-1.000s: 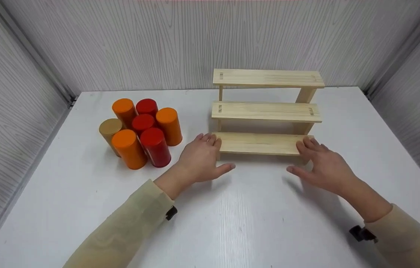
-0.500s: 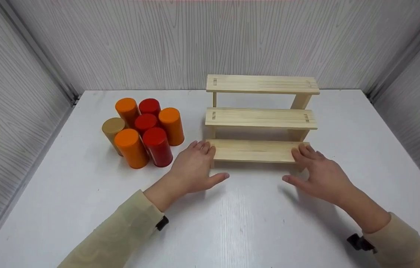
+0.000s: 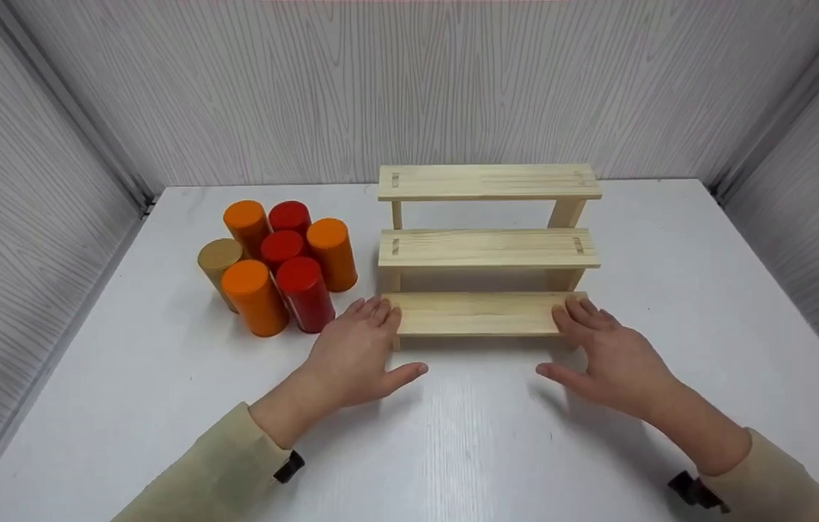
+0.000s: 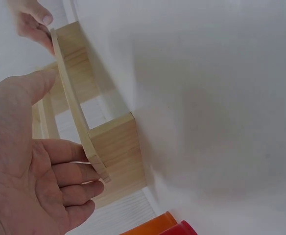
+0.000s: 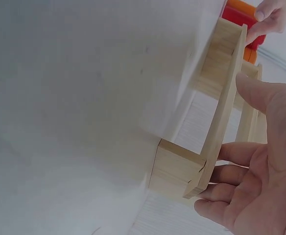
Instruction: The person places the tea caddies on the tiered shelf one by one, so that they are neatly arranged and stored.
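A three-step wooden shelf rack (image 3: 489, 248) stands on the white table, its lowest step (image 3: 478, 314) nearest me. My left hand (image 3: 352, 355) rests its fingertips on the left end of that step, thumb held out away from the wood. At the opposite end, my right hand (image 3: 616, 362) touches the step the same way, thumb also free. Seen from the left wrist, the left fingers (image 4: 74, 174) lie against the board's end above a side leg (image 4: 116, 142). In the right wrist view the right fingers (image 5: 226, 181) meet the other end.
Left of the rack is a close group of upright cylinders: orange ones (image 3: 255, 299), red ones (image 3: 305, 296) and a tan one (image 3: 220, 257). My left hand is close to the nearest red cylinder. Wood-grain panels (image 3: 409, 87) wall the table at the back and sides.
The rack has slid toward me and a little to the left, with both hands moving along on its lowest step. The cylinders keep their places on the table.
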`<state>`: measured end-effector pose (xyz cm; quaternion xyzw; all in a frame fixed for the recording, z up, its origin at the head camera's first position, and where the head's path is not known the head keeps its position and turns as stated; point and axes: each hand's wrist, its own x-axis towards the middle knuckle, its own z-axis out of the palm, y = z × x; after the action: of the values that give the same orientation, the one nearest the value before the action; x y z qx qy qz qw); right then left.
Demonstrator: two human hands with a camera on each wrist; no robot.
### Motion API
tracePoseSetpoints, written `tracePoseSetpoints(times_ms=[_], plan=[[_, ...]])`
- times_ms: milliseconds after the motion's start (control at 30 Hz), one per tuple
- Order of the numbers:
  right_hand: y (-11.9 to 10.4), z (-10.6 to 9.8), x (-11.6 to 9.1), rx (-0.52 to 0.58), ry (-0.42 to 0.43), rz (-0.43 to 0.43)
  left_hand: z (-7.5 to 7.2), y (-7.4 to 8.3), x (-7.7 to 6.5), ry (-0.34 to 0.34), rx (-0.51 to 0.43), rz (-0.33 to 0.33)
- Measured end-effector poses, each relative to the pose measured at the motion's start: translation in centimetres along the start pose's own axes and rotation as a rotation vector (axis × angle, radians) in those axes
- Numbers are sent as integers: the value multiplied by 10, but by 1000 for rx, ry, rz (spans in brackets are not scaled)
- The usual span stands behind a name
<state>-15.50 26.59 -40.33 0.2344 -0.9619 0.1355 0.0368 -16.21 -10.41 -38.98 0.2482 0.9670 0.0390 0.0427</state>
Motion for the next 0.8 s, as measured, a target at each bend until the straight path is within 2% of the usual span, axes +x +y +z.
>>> tracePoseSetpoints(times_ms=[300, 800], plan=[[-9, 3, -5, 4, 10, -28, 5, -4, -15, 47, -10, 20], [-22, 6, -13, 12, 29, -59, 9, -7, -35, 67, -35, 18]])
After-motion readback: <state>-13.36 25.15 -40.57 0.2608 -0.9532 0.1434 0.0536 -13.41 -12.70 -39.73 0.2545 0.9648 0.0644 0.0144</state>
